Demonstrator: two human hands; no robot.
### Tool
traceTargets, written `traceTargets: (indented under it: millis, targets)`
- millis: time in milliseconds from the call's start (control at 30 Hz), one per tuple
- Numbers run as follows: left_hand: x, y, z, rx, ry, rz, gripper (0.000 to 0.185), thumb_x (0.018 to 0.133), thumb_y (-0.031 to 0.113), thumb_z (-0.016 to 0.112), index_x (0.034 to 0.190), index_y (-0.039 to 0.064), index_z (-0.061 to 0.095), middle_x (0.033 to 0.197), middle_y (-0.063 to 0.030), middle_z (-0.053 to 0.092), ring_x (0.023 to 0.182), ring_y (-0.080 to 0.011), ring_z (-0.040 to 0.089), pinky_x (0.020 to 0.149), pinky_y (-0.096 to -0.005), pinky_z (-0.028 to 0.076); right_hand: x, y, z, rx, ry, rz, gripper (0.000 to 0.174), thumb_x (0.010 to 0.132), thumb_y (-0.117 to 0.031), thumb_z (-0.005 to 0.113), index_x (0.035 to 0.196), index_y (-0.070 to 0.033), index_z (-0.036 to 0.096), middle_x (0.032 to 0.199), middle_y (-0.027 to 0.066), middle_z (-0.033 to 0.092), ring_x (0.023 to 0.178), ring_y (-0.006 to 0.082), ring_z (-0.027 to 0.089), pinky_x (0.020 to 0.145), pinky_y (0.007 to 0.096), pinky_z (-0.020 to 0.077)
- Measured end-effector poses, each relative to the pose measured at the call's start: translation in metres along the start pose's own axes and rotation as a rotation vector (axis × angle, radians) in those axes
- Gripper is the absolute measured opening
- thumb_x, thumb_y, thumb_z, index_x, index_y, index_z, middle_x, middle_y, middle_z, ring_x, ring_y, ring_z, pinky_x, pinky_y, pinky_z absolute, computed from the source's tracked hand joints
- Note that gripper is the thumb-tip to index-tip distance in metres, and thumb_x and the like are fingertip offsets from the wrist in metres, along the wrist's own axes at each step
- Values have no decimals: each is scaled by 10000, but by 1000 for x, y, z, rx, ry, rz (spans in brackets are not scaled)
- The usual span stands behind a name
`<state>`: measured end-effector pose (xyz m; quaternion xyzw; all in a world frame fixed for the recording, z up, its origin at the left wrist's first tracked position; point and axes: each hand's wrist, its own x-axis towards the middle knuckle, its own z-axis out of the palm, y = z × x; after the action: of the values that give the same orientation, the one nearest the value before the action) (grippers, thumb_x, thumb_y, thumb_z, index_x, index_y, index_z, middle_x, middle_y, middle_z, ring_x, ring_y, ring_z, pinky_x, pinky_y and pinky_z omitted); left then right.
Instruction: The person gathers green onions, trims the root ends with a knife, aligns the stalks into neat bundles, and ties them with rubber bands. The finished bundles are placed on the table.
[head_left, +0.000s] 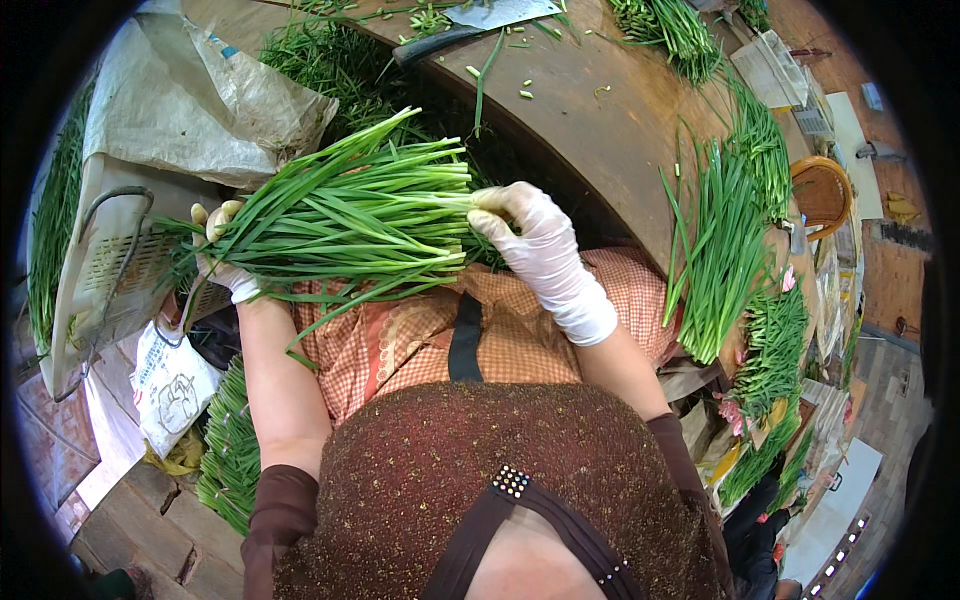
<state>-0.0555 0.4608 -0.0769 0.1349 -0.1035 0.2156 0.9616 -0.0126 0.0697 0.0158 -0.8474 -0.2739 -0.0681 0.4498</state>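
A loose bunch of green garlic chives (360, 210) lies across my lap area, its pale cut ends to the right. My left hand (223, 251), in a thin white glove, holds the leafy end from beneath, fingertips showing at its edge. At the pale end, the gloved thumb and forefinger of my right hand (532, 244) pinch a stem or a few stems. Below the bunch is a checked orange apron (420, 330) with a dark strap.
A curved wooden table (570, 112) with a cleaver (480, 22) and stem scraps lies ahead. Chive bunches (720, 255) rest along its right side. At left stands a white plastic basket (112, 255) with a wire handle; tied chives (229, 450) lie on the lower left.
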Motion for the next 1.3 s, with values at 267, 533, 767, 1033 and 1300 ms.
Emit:
traceTargets:
  millis: [267, 533, 767, 1033, 1300]
  targets:
    - [-5, 6, -7, -2, -29, 81, 314, 921, 187, 542, 1182, 30, 623, 749, 15, 591, 781, -164, 542, 937, -368, 454, -43, 22, -31, 39, -155, 69, 96, 835, -113, 705, 821, -71, 620, 777, 85, 623, 710, 271, 632, 640, 362, 522]
    - [-5, 15, -25, -93, -73, 41, 288, 885, 196, 579, 1128, 60, 655, 771, 20, 593, 845, -183, 526, 946, -385, 423, -35, 12, -26, 128, -160, 161, 324, 845, -211, 751, 1129, -81, 665, 896, 93, 673, 766, 226, 667, 694, 318, 539]
    - [-7, 2, 7, -63, 15, 113, 294, 899, 166, 529, 1130, 31, 651, 722, 34, 495, 735, -127, 477, 878, -311, 427, -11, -14, 15, 101, -55, -53, 143, 824, -188, 745, 885, -78, 677, 791, 111, 673, 714, 300, 669, 612, 370, 530]
    - [-4, -5, 13, -136, -80, 73, 320, 828, 123, 631, 1139, 47, 613, 784, 35, 511, 780, -122, 513, 938, -333, 425, -36, -21, -13, 223, -362, 47, 141, 796, -125, 759, 849, -74, 639, 770, 91, 666, 682, 287, 663, 600, 369, 523]
    - [-12, 10, -11, -112, 20, 142, 319, 848, 100, 662, 1159, 55, 608, 720, 90, 495, 701, -72, 485, 929, -292, 424, -75, 32, -87, -667, -540, 311, 119, 839, -202, 691, 876, -99, 642, 873, 112, 687, 794, 294, 679, 703, 399, 543]
